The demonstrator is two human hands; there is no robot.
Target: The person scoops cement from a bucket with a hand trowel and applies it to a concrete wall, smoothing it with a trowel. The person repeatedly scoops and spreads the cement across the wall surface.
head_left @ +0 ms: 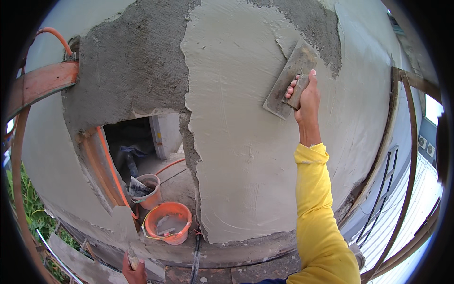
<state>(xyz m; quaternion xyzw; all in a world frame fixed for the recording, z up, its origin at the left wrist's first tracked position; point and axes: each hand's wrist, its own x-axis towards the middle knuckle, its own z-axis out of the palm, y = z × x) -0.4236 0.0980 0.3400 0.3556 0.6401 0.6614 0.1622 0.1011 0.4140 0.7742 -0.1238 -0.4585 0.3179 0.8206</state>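
My right hand (309, 102), at the end of a raised yellow sleeve, is closed round the handle of a rectangular plastering trowel (301, 57). Its blade lies slanted against the wall, over smooth pale-grey wet plaster (236, 137). Rougher, darker render (137, 57) shows to the left and above the smooth coat. Low at the left, my left hand (134, 271) grips the handle of a hand trowel (125, 227), whose flat grey blade points up. An orange bucket (182, 234) with grey mix and a small tool inside stands close by the left hand.
Behind the orange bucket, a paler bucket (150, 201) stands in a wall opening with an orange hose (111, 163). An orange-red beam (47, 83) juts in at the left. Wooden scaffold poles (410, 175) and a dark ladder (378, 199) are at the right.
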